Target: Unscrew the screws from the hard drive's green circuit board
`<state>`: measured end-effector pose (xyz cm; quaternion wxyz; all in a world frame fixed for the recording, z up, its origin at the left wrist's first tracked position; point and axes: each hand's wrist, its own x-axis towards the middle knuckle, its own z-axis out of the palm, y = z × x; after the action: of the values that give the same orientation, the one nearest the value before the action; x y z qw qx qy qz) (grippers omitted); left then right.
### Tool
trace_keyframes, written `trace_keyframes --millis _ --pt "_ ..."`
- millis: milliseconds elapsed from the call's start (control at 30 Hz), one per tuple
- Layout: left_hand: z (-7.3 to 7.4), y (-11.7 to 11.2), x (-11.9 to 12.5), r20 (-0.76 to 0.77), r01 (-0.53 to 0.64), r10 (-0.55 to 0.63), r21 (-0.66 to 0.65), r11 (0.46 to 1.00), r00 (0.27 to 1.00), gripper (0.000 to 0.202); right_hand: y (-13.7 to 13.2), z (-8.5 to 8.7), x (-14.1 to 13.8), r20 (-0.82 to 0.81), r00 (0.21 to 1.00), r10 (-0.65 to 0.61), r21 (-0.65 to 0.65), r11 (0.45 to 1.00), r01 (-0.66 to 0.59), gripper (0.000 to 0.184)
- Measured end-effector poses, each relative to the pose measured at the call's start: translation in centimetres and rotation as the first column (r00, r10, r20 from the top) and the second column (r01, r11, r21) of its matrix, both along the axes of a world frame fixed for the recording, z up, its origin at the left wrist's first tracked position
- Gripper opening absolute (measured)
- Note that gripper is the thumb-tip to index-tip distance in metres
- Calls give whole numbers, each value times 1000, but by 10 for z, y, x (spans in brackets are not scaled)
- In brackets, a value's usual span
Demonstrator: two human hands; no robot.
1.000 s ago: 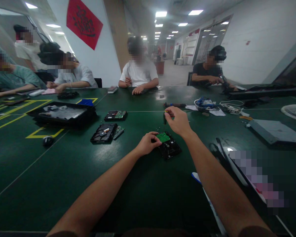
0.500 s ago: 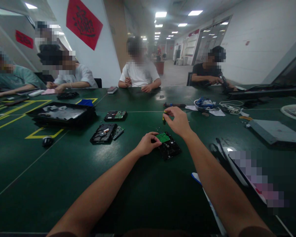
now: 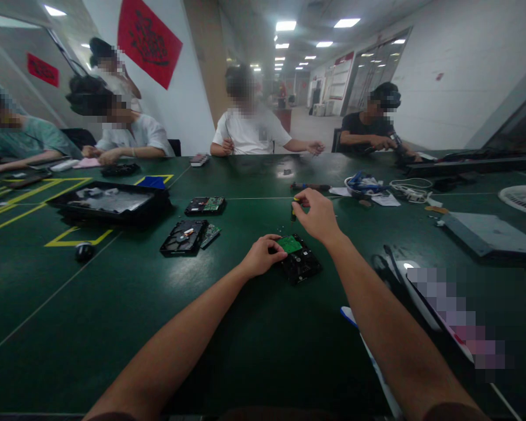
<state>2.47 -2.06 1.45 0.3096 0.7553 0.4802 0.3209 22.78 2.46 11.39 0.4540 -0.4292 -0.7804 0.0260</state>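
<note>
A black hard drive point(image 3: 304, 268) with a green circuit board point(image 3: 290, 244) on its upper part lies on the table in front of me. My left hand point(image 3: 265, 255) grips the drive's left edge, thumb and fingers closed beside the board. Above the drive's far end, my right hand point(image 3: 316, 216) pinches a small yellow-and-black screwdriver point(image 3: 293, 213) that points downward. Its tip is too small to make out. Several tiny screws point(image 3: 281, 229) are scattered just beyond the drive.
Left of the drive lie an opened drive point(image 3: 183, 237), a loose circuit board point(image 3: 210, 235) and another hard drive point(image 3: 205, 205). Farther left are a black tray point(image 3: 109, 202) and a mouse point(image 3: 85, 251). A dark-handled tool point(image 3: 309, 186) and cables point(image 3: 363, 183) lie beyond my right hand. Co-workers sit opposite.
My right hand and the screwdriver have shifted very slightly; my left hand stays on the drive. A co-worker opposite has stretched an arm out to the right. A standing person behind has moved.
</note>
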Motion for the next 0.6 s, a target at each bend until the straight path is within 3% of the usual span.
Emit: trace_keyframes --millis 133,367,600 --pt "-1 1 0 4 12 -12 12 1000 1000 9 2 -1 1 -41 999 -32 -48 998 30 12" --pt "-3 1 -1 13 11 -12 17 1000 1000 9 0 0 -1 -1 1000 -6 18 1000 6 11" --pt "0 -1 -1 8 1 -1 -5 1000 1000 10 2 -2 0 -17 1000 -23 -27 999 23 11"
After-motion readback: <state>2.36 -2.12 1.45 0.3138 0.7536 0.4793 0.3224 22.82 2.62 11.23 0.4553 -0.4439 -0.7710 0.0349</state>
